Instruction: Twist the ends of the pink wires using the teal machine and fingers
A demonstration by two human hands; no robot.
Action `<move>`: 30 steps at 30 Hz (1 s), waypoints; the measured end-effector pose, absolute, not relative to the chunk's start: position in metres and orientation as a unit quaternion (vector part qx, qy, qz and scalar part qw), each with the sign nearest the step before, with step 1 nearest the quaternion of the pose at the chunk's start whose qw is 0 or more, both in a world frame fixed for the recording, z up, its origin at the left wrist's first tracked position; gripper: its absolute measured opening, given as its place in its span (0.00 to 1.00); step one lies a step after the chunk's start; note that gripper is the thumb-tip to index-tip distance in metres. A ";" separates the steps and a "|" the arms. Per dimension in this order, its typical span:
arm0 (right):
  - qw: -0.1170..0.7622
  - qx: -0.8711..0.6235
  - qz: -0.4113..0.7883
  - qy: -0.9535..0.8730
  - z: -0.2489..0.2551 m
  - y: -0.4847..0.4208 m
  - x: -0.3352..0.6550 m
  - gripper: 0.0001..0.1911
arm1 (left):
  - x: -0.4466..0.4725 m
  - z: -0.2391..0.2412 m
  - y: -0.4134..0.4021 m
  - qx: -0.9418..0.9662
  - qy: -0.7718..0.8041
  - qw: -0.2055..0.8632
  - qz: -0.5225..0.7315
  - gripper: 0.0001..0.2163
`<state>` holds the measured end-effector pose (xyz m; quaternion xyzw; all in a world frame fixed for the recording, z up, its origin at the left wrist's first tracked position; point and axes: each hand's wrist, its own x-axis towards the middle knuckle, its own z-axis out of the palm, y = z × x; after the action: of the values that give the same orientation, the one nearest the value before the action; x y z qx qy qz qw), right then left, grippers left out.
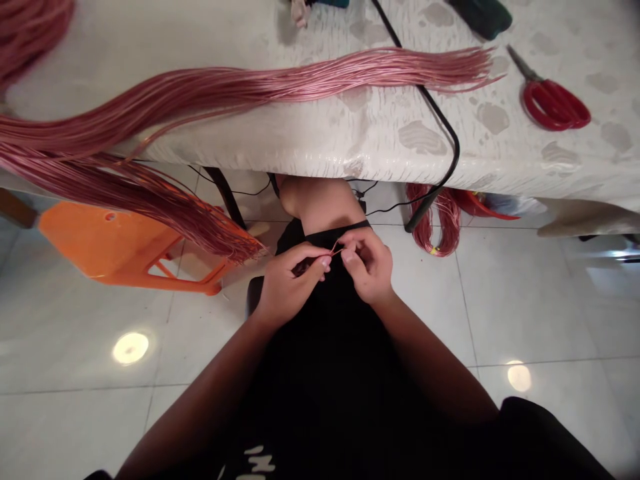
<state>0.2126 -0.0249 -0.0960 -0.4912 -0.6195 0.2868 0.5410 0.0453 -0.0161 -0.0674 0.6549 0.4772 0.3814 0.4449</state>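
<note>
A person seen from their own head camera sits at a counter (pixel 310 143) covered in glossy white cloth with grey blotches. Over the lap, in front of a bare knee (pixel 327 207), both hands meet on one thin, reddish-pink wire (pixel 337 252). The left hand (pixel 287 283) has its grip closed on the wire, pinching it between thumb and forefinger. The right hand (pixel 370 263) has a similar grip, its thumb and forefinger pinching the wire just beside the left fingertips, its other fingers curled. Between the two hands the wire shows as a small, narrow bend.

Along the near side of the counter lies a long bundle of reddish-pink wires (pixel 300 81), its loose ends fanned toward the right. At the left, a second, darker bundle of the same wires (pixel 150 197) droops over the edge, in front of an orange plastic stool (pixel 95 243). A black bent cable (pixel 445 123) passes beneath the long bundle. Right of that bundle's ends lie scissors with red looped handles (pixel 555 105), blades pointing up and left. Below the counter's edge, right of the knee, is a looped coil of reddish wire with a yellow tie (pixel 453 223), above a pale tiled floor (pixel 525 293).
</note>
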 end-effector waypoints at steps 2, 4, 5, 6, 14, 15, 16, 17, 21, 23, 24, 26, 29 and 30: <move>0.532 -0.485 0.322 -0.614 -0.095 -0.025 0.214 0.09 | 0.044 -0.065 -0.015 0.666 0.476 0.443 0.365 0.05; 0.510 -0.488 0.327 -0.628 -0.093 -0.024 0.214 0.07 | 0.042 -0.064 -0.013 0.680 0.473 0.439 0.347 0.04; 0.498 -0.493 0.315 -0.640 -0.092 -0.023 0.215 0.06 | 0.041 -0.064 -0.011 0.687 0.472 0.436 0.339 0.04; 0.487 -0.498 0.299 -0.652 -0.091 -0.022 0.215 0.08 | 0.039 -0.064 -0.010 0.693 0.471 0.434 0.331 0.04; 0.456 -0.504 0.231 -0.696 -0.090 -0.022 0.211 0.16 | 0.025 -0.059 0.000 0.721 0.474 0.422 0.280 0.07; 0.454 -0.504 0.228 -0.698 -0.090 -0.022 0.211 0.16 | 0.025 -0.058 0.000 0.723 0.474 0.420 0.277 0.07; 0.452 -0.502 0.226 -0.702 -0.091 -0.022 0.211 0.16 | 0.025 -0.058 0.000 0.725 0.473 0.420 0.272 0.07; 0.448 -0.500 0.225 -0.706 -0.091 -0.022 0.211 0.16 | 0.025 -0.057 -0.001 0.728 0.471 0.421 0.267 0.06; 0.442 -0.494 0.231 -0.712 -0.091 -0.022 0.211 0.15 | 0.031 -0.056 -0.004 0.725 0.472 0.427 0.263 0.05; 0.450 -0.495 0.240 -0.703 -0.090 -0.023 0.212 0.15 | 0.034 -0.057 -0.005 0.704 0.476 0.442 0.287 0.05; 0.455 -0.494 0.247 -0.698 -0.089 -0.023 0.212 0.15 | 0.035 -0.057 -0.005 0.691 0.479 0.449 0.302 0.04; 0.463 -0.488 0.264 -0.691 -0.087 -0.024 0.212 0.14 | 0.036 -0.058 -0.004 0.668 0.484 0.459 0.331 0.05; 0.467 -0.485 0.269 -0.689 -0.085 -0.025 0.211 0.12 | 0.036 -0.059 -0.004 0.644 0.493 0.454 0.369 0.05; 0.466 -0.487 0.265 -0.690 -0.085 -0.025 0.210 0.11 | 0.036 -0.059 -0.004 0.639 0.493 0.453 0.379 0.05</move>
<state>0.2105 -0.0249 -0.0849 -0.4867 -0.6901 0.2647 0.4656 0.0363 -0.0039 -0.0592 0.6387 0.4931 0.3791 0.4530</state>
